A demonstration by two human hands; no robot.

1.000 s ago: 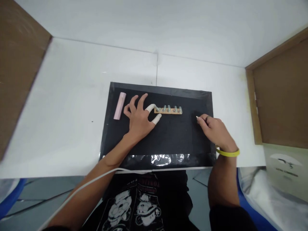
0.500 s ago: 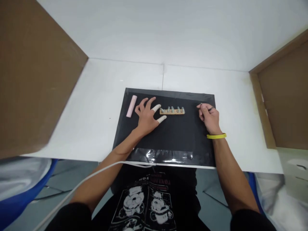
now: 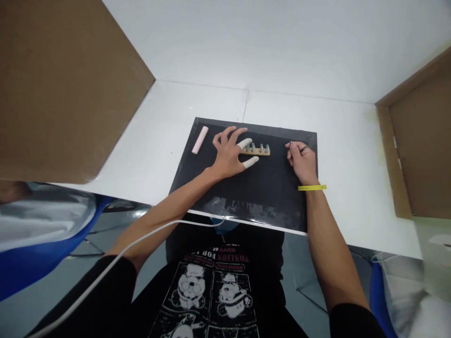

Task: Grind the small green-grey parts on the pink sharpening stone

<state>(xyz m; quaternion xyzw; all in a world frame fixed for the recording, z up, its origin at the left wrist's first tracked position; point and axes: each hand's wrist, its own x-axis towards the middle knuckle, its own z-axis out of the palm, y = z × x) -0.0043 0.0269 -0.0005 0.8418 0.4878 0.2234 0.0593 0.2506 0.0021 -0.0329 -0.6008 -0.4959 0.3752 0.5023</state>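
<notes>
- Left hand [image 3: 229, 155] lay spread, its capped fingertips touching the tan wooden strip with grey pegs [image 3: 256, 150] near the black mat's [image 3: 246, 197] far edge.
- Right hand [image 3: 299, 157] pinched a tiny metal piece [image 3: 290, 143], which might slip out and get lost.

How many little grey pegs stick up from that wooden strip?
3 show clearly on the wooden strip, in a row right of the left hand; its white-capped finger covers the strip's left end, possibly hiding another.

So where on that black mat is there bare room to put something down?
The near half of the black mat, between the two forearms, lies bare. The far strip is crowded: pink block, left hand, wooden strip with pegs, right hand. White table beside the mat is bare.
</notes>
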